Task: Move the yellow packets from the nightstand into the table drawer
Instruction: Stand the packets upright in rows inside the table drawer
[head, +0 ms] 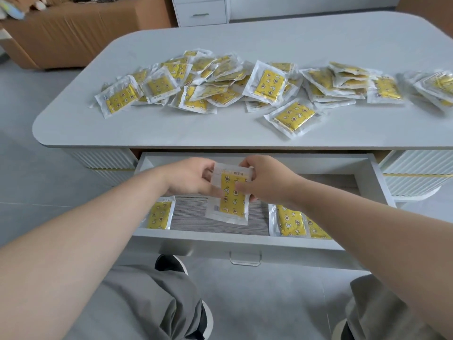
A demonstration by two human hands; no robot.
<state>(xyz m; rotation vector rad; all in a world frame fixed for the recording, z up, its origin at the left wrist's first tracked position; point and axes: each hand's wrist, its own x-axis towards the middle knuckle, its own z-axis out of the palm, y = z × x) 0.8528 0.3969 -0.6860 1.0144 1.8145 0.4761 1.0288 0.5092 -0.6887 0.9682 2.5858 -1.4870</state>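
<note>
Yellow-printed packet (230,200) hangs upright over the middle of the open drawer (235,239), pinched at its upper edges by the left hand (188,177) and the right hand (267,180), fingers curled round it. More packets (159,215) lie against the drawer's front wall; a heap (220,82) spreads across the table's (171,128) middle.

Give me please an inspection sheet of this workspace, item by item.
Surface: grey table top with rounded corners; the drawer below it stands open.
Job's things: many loose packets heaped across the table top; stored packets at the drawer's left end, more at its right; one held packet over the drawer.
Clutter: nothing seen.
Grippers: left hand and right hand both pinch the held packet.
Cables: nothing seen.
Surroundings: cardboard box at far left, white cabinet behind the table, grey floor.
</note>
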